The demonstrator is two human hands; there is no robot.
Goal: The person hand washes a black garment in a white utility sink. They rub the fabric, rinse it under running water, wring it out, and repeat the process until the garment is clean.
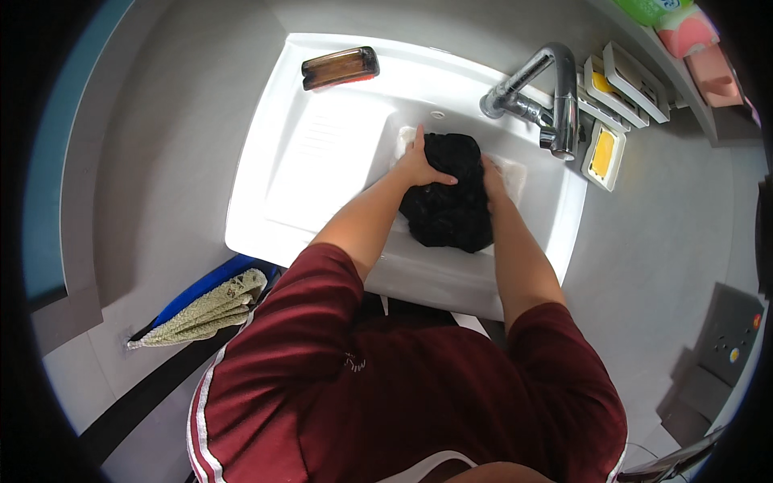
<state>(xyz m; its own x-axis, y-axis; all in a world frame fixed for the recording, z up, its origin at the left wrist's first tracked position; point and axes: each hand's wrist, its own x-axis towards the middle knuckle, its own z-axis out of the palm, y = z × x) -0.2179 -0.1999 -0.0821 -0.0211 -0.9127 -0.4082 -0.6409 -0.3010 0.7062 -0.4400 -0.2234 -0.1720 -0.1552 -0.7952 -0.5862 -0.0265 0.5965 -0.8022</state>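
Observation:
A bundled wet-looking black cloth [451,205] is in the basin of the white sink [386,262], held between my two hands. My left hand [420,167] grips its upper left side, the thumb lying across the cloth and one finger pointing up along the edge. Against the right side of the bundle presses my right hand [493,179]; most of its fingers are hidden behind the cloth. Folds hide the kind of garment or cloth. Whitish suds or water show around it in the basin.
A brown scrubbing brush [341,68] lies on the sink's back left rim. The chrome faucet [555,105] arches over the basin's right side. Soap dishes with a yellow soap bar [603,153] hang at the right. A pale green towel [213,310] hangs at the left.

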